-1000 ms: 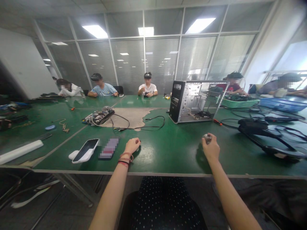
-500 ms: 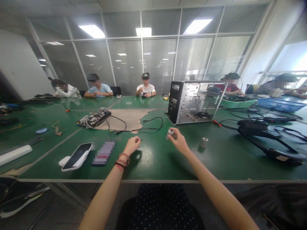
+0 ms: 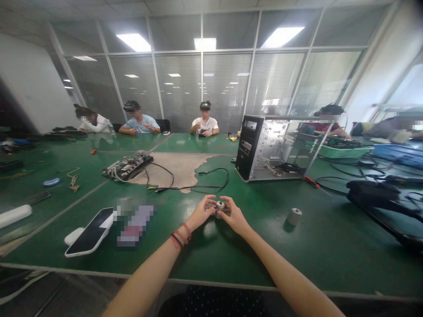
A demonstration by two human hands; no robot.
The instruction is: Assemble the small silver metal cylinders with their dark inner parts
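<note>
A small grey metal cylinder [image 3: 219,210] is between my two hands, over the middle of the green table. My right hand [image 3: 235,216] grips it from the right with thumb and fingers. From the left, my left hand [image 3: 202,212] has its fingers closed at the cylinder's side; a tiny dark piece shows at its fingertips, too small to name. A second metal cylinder [image 3: 294,216] stands by itself on the table to the right.
An open computer case [image 3: 244,149] stands behind my hands, a screwdriver [image 3: 312,181] beside it. A circuit board [image 3: 127,166] with cables lies back left, a phone [image 3: 90,233] front left. Dark straps and cables [image 3: 373,198] lie at right. Several people sit across the table.
My right hand has brought its cylinder left and nearer to me, and my left hand has moved right to meet it. The camera view has tilted down slightly.
</note>
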